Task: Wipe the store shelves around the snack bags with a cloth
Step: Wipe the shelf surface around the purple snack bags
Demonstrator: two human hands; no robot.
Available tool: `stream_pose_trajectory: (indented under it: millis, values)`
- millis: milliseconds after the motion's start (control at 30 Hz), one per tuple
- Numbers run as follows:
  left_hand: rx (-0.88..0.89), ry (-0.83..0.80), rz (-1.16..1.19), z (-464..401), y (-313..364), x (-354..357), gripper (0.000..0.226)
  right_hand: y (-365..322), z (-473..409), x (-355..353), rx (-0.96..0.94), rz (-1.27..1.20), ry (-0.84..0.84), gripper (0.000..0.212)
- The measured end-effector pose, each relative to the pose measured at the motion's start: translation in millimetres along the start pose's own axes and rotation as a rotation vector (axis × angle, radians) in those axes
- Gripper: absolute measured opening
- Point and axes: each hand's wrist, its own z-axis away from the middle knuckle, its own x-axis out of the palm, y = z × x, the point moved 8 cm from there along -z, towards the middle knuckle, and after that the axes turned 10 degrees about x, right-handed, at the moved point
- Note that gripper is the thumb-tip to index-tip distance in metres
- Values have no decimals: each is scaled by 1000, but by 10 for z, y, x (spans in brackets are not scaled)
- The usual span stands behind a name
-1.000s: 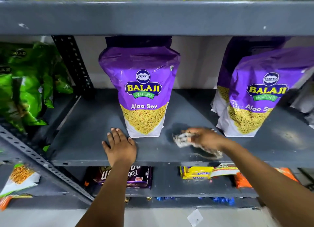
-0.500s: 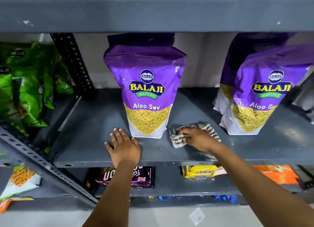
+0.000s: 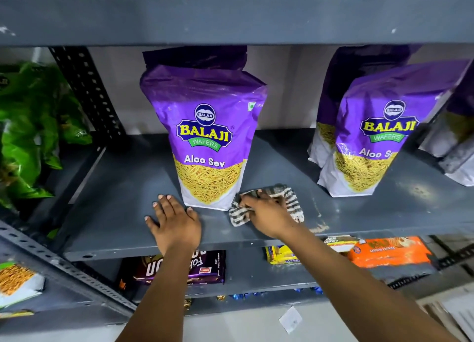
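A grey metal shelf [image 3: 123,203] carries a purple Aloo Sev bag [image 3: 205,136] standing upright in the middle and two more purple bags [image 3: 379,136] at the right. My right hand [image 3: 269,218] presses a striped black-and-white cloth [image 3: 289,200] onto the shelf just right of the middle bag's base. My left hand [image 3: 174,223] lies flat on the shelf, fingers spread, just left of that bag's front corner, holding nothing.
Green snack bags [image 3: 33,126] hang on the neighbouring rack at left. A perforated upright post [image 3: 89,93] stands at the back left. Biscuit packs [image 3: 384,252] and a dark pack [image 3: 179,267] lie on the shelf below. A scuffed patch [image 3: 320,226] marks the shelf's front edge.
My right hand has slid the cloth from the shelf's front edge back and left, up beside the middle bag's base. My left hand has stayed flat on the shelf.
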Motion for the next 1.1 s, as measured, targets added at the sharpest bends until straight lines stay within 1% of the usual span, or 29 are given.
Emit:
stream_pose_trajectory:
  millis: [133, 300, 400, 467, 533, 567, 667, 700, 733, 800, 867, 967, 1100]
  values:
    - [5, -15, -15, -9, -8, 23, 64, 46, -128, -91, 0, -15, -36, 34]
    - [6, -9, -33, -6, -2, 18, 75, 95, -449, -213, -7, -67, -92, 33]
    - [9, -9, -31, -1, 2, 13, 78, 157, -348, -163, -16, -79, -131, 34]
    - [8, -5, -31, 4, -1, 0, 79, 223, -193, -93, -52, -62, -189, 35]
    - [9, 1, -30, 13, 7, -5, 78, 278, -77, -126, -70, -100, -236, 33]
    - [8, 10, -30, 14, 8, -13, 78, 285, -99, -227, -61, -138, -209, 31]
    - [4, 25, -28, 9, 14, -11, 77, 343, -456, -795, 61, -312, 90, 23]
    - [2, 32, -31, 13, 13, -13, 77, 379, -616, -924, 100, -357, 151, 25]
    - [1, 45, -33, 11, 11, -17, 77, 413, -772, -971, 134, -334, 159, 30]
    - [-3, 57, -32, 6, 6, -23, 77, 527, -987, -809, 210, -148, 78, 36]
    - [-6, 55, -33, -1, 4, -16, 77, 681, -980, -595, 305, -14, 81, 40]
    - [-8, 51, -39, -23, -1, -5, 78, 740, -891, -447, 380, 76, 164, 46]
    - [-6, 42, -34, -2, 2, -1, 77, 675, -767, -363, 388, 126, 127, 51]
